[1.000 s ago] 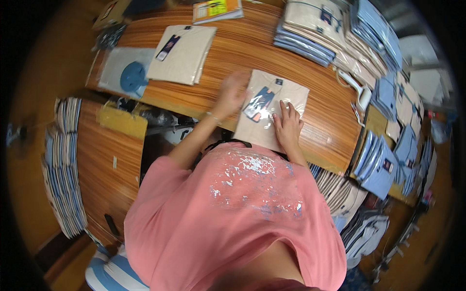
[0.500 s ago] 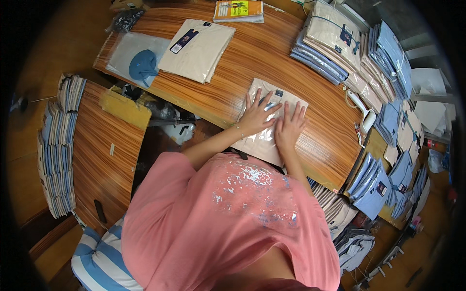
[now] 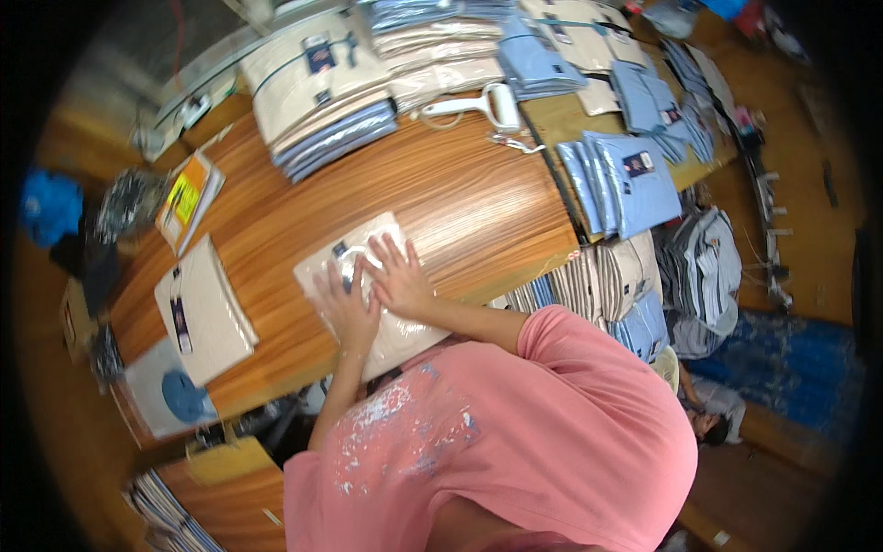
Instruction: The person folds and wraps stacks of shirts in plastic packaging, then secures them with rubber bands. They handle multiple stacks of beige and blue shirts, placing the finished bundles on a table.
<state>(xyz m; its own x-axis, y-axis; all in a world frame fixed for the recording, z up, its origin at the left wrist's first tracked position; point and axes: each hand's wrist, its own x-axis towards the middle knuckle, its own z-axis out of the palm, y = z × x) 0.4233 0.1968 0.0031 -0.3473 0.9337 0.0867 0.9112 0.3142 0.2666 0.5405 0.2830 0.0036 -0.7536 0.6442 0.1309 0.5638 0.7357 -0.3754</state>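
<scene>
A folded beige garment in a transparent plastic bag [image 3: 403, 342] lies at the front edge of the wooden table, partly over it. My left hand [image 3: 346, 305] rests flat on its left side, fingers spread and a little blurred. Beside it my right hand [image 3: 401, 283] presses flat on the upper middle, fingers apart. The two hands almost touch at the fingertips. A small dark label [image 3: 339, 249] shows near the bag's far edge. Further left lies another folded beige garment [image 3: 213, 308] with a dark tag, next to transparent bags and a round blue piece [image 3: 186, 396].
Stacks of bagged beige garments [image 3: 317, 83] and blue garments [image 3: 625, 189] stand at the back and right. A white handheld device [image 3: 499, 107] lies by them. An orange-covered book [image 3: 189, 198] is at the left. Another person [image 3: 713, 414] is at the far right.
The whole view has turned, so the table and stacks appear shifted and rotated. Both hands stay flat on the bagged garment, now closer together.
</scene>
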